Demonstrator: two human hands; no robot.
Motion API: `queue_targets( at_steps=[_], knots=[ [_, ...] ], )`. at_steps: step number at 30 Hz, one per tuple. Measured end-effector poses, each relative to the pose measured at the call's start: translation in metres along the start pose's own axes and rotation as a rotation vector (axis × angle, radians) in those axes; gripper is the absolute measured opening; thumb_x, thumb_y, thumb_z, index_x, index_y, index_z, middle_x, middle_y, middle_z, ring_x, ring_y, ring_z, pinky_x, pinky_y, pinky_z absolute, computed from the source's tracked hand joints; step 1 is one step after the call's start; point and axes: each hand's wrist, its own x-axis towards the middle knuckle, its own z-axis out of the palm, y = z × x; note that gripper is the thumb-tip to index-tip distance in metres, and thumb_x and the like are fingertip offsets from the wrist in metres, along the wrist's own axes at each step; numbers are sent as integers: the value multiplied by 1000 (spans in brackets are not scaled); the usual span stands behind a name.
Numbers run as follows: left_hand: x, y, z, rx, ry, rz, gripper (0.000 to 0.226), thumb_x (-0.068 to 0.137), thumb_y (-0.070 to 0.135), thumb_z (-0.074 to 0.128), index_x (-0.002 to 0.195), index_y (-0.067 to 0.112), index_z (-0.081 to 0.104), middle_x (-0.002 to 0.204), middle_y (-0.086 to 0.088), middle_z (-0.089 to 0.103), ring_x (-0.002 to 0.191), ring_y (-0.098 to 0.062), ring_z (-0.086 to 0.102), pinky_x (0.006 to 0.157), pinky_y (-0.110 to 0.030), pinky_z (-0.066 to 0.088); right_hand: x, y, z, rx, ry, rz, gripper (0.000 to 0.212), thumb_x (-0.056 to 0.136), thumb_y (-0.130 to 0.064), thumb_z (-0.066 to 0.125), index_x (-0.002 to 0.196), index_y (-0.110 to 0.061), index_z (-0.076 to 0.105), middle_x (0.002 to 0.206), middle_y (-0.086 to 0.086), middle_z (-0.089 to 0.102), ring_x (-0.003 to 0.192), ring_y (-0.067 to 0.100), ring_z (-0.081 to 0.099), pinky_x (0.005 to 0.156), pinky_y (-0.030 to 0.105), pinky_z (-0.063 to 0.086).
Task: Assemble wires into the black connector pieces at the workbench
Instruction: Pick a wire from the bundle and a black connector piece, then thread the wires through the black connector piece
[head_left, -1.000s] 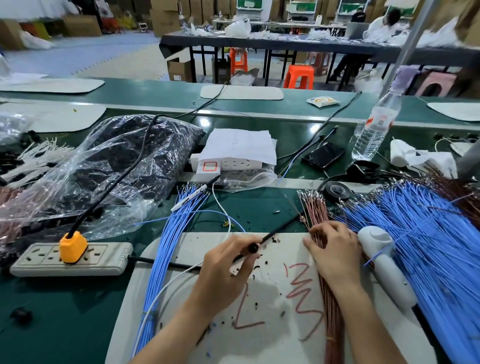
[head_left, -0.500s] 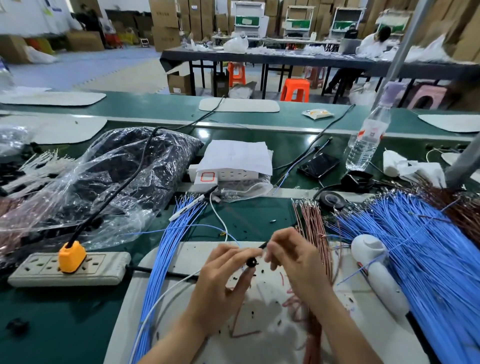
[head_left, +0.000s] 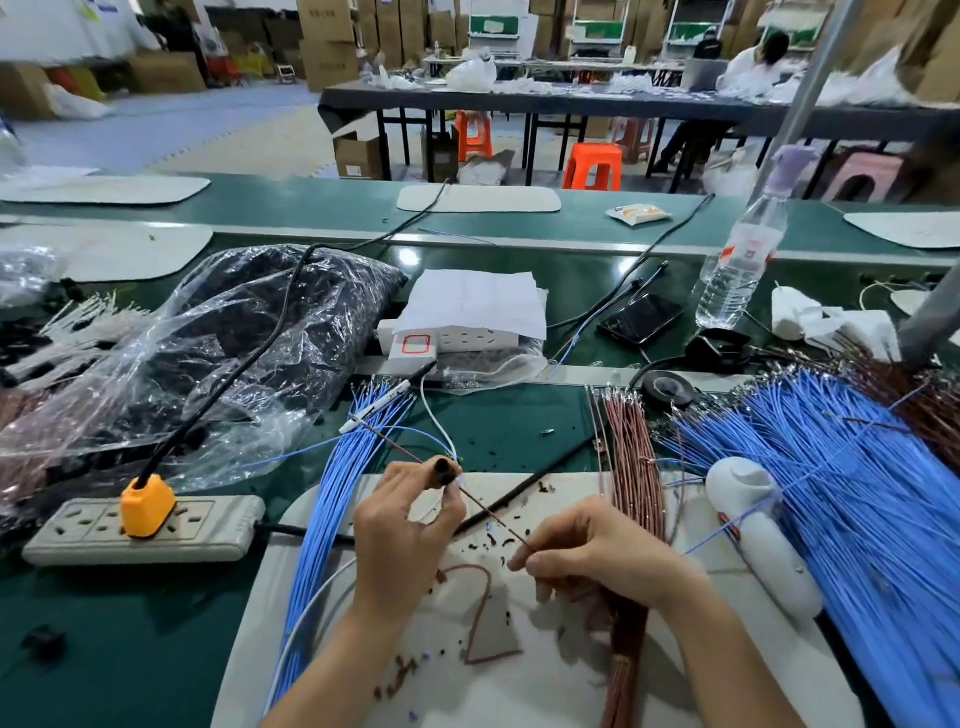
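Right fingers off connector, around wire

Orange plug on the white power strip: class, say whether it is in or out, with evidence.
In. The orange plug sits seated in a socket of the white power strip, its black cable rising from its top.

**Q:** What sort of place?

**A:** Assembly workshop, factory floor. My white mat lies on a long green bench. Right of the mat is a big heap of blue wires, and brown wires lie along its right edge. Left of it is a power strip, and behind that a clear bag of black parts.

**Q:** Farther off?

**A:** Well beyond the mat there's another long table, a seated worker and orange stools. Cartons are stacked behind.
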Motion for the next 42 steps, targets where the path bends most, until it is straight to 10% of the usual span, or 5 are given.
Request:
queue_targets(
  at_steps=[4, 16, 22, 33, 42],
  knots=[
    [-1, 2, -1, -17, 95, -90, 23, 81, 27, 56, 86, 13, 73, 80, 12, 65, 74, -3, 60, 72, -15, 47, -2, 5, -9, 155, -37, -2, 11, 83, -18, 71, 90, -13, 77, 76, 10, 73, 61, 13, 65, 57, 19, 51],
    [-9, 10, 3, -118, -104, 106, 21, 84, 15, 58, 102, 13, 68, 90, 6, 70, 76, -6, 60, 68, -15, 48, 20, 17, -11, 1173, 631, -327, 21, 81, -29, 59, 92, -25, 76, 50, -3, 49, 37, 3, 37, 33, 13, 34],
    [-16, 13, 6, -179, -330, 201, 20, 82, 9, 60, 101, 13, 67, 91, 6, 68, 78, -1, 59, 69, -19, 52, 17, 16, -9, 1072, 508, -255, 24, 80, -10, 60, 96, -7, 76, 68, 5, 64, 54, 7, 58, 52, 15, 52],
    [-15, 10, 6, -144, -345, 150, 19, 84, 14, 60, 101, 13, 69, 92, 8, 67, 73, -6, 61, 68, -18, 49, 11, 11, 4, 180, 234, -199, 20, 76, -26, 76, 93, -16, 77, 58, 6, 63, 40, 5, 38, 39, 12, 29],
    [-17, 9, 11, -183, -402, 140, 22, 87, 11, 59, 108, 13, 66, 92, 4, 66, 79, -9, 64, 71, -30, 55, 16, 7, 4, 747, 604, -325, 11, 83, -22, 54, 91, -15, 55, 57, 7, 61, 44, 12, 51, 40, 20, 41]
  ],
)
